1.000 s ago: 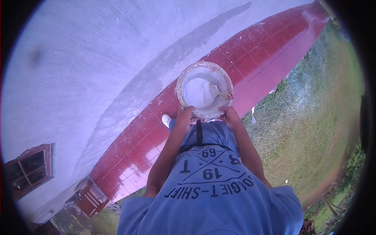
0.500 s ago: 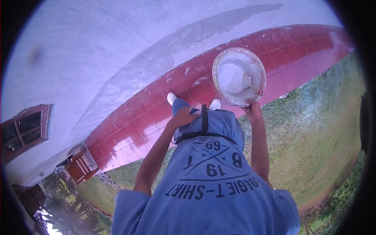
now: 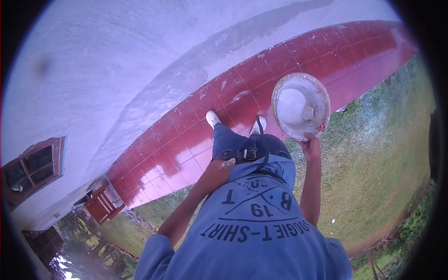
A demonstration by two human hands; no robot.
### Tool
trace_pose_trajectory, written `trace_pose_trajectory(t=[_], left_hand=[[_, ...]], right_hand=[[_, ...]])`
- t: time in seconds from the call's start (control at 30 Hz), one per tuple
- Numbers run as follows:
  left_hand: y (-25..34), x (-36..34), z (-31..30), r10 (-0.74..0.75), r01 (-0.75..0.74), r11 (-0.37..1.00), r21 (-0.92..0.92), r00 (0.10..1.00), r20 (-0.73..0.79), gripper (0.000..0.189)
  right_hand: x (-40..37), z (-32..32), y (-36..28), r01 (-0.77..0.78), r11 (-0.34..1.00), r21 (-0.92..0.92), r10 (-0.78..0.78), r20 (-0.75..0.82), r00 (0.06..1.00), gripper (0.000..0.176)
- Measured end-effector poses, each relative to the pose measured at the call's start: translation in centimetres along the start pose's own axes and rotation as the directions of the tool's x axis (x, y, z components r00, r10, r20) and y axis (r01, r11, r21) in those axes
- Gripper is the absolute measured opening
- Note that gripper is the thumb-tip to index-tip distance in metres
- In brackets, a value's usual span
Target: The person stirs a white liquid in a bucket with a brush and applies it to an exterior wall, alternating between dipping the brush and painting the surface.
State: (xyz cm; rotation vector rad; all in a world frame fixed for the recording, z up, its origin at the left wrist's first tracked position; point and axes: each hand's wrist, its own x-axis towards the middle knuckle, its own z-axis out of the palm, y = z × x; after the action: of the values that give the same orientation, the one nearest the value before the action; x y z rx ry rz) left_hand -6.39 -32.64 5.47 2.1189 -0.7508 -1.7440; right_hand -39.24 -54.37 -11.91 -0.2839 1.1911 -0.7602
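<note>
My right hand grips the near rim of a round, white-stained bucket, held out in front of me to the right. Inside lies a smooth white mass, with white residue caked on the walls. A small red spot shows near the rim. At my waist, my left hand is closed on the hem of my blue T-shirt, which is bunched up. A dark belt with a metal buckle shows just beyond it, its loose strap hanging forward.
I stand on a red tiled walkway spotted with white. A pale wall with a grey damp-looking band rises on the far side, and a window is at left. Grass borders the right. A wooden chair-like piece stands behind left.
My left hand has drawn back toward my belly, lifting the T-shirt and uncovering the belt and buckle. The bucket in my right hand has shifted right and nearer to me.
</note>
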Motion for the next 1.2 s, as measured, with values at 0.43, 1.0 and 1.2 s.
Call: trace_pose_trajectory(t=[0.43,1.0,1.2], left_hand=[[0.6,1.7,-2.7,0.094,-0.100,0.902,0.421,0.995,0.035,0.038],[-1.2,6.3,1.2,0.446,-0.760,0.337,0.556,0.649,0.616,0.039],[-3.1,7.4,3.8,0.516,-0.730,0.506,0.459,0.683,0.516,0.026]], right_hand=[[-1.3,-0.8,0.2,-0.013,0.998,-0.068,0.009,-0.053,0.999,0.053],[-1.6,0.0,0.1,-0.022,0.996,-0.082,0.024,0.013,1.000,0.051],[-2.8,1.9,-0.8,0.019,0.995,-0.099,-0.021,-0.023,1.000,0.049]])
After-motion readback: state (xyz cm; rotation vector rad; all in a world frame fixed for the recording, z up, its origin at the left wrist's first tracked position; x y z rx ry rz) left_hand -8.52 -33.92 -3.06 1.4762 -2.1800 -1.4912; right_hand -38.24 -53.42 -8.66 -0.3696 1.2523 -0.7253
